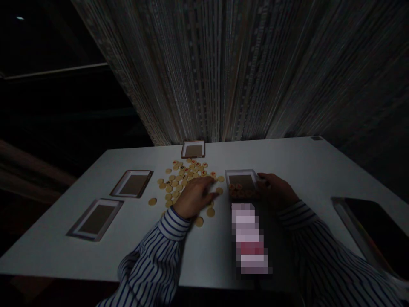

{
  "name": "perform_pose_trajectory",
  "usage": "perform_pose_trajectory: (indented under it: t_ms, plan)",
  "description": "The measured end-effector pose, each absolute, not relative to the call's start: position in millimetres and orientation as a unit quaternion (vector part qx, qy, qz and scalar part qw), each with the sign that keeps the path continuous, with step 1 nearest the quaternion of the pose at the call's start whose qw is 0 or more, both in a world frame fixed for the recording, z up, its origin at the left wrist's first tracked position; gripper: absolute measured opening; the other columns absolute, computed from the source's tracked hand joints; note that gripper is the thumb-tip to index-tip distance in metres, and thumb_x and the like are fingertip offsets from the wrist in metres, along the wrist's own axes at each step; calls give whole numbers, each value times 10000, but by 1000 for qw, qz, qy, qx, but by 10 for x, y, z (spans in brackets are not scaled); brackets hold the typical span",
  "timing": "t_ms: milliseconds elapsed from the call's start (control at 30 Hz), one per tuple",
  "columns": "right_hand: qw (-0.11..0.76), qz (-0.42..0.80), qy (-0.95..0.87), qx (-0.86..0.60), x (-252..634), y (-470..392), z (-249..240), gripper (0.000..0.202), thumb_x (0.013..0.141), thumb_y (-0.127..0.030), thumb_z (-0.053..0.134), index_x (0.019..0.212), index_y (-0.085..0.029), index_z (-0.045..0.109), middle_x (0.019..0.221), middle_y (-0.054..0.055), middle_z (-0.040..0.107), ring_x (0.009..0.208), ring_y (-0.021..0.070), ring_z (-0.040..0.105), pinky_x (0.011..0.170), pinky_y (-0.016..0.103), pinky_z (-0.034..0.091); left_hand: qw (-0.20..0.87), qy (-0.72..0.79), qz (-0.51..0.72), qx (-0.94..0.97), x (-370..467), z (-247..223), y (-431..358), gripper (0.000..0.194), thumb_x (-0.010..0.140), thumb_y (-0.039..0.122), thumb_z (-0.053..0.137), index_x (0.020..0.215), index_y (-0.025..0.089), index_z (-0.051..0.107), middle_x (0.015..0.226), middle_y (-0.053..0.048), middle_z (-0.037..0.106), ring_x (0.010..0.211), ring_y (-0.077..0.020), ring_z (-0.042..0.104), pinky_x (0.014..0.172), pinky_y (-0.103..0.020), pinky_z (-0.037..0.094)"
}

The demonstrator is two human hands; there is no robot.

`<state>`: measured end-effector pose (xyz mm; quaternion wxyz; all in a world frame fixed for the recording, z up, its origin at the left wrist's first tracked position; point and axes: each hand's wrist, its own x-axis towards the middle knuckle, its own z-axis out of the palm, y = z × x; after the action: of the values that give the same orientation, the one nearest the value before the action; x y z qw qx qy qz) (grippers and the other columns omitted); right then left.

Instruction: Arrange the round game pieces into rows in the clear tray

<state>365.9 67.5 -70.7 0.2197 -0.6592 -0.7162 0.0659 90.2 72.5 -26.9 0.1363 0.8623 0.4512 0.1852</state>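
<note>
Many round, pale-wood Chinese chess pieces (179, 187) lie in a loose pile on the white table, some showing red or dark characters. My left hand (196, 194) rests over the pile's right side, fingers stretched to the right and thumb apart. Close to its thumb lies a single plain piece (219, 191). At the right, a shallow box (227, 181) holds several red-marked pieces (239, 193) along its near side. My right hand (276, 189) grips the right edge of this box; its fingers are partly in shadow.
Similar shallow boxes stand around the pile: one at the back (193, 149), one at the left (131, 183) and one nearer left (95, 220). A blurred-out pinkish item (249, 238) lies in front of me. A dark flat object (373, 230) sits at the right.
</note>
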Motion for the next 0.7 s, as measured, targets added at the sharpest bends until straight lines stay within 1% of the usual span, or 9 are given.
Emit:
perform_pose_trajectory:
  t_ms: [100,233,333,533,700]
  plan:
    - [195,74,-711,-672,3656,666,-715,399,800,-294,408,1116,-139,597,1018,129,657,767,210,625,689,363,495,134,481,280,820,813,-381,719,297,818,255,540,1094,153,582,1090,-98,653,1038,-210,586,924,-383,449]
    - [172,85,-699,-689,3652,661,-711,378,806,-279,426,1112,-147,604,1024,129,661,782,212,632,695,357,499,136,499,363,775,737,-528,739,246,810,276,551,1014,157,621,1006,-89,682,959,-198,622,888,-369,482]
    - [162,99,-702,-686,3665,674,-743,362,802,-260,446,1110,-158,609,1018,120,669,782,202,639,701,343,507,124,505,390,760,675,-571,733,237,808,287,548,992,163,631,985,-87,690,940,-200,631,874,-372,492]
    - [181,93,-714,-670,3705,699,-822,363,777,-225,461,1105,-207,617,981,80,686,774,196,649,688,341,519,112,542,440,707,571,-576,703,257,797,313,554,1004,179,628,912,-61,705,870,-195,651,833,-362,512]
    - [179,94,-716,-669,3693,685,-799,372,786,-222,441,1112,-171,611,994,101,682,859,214,644,762,363,514,108,550,454,692,561,-581,700,255,794,311,554,992,170,633,879,-56,708,850,-189,656,818,-340,516]
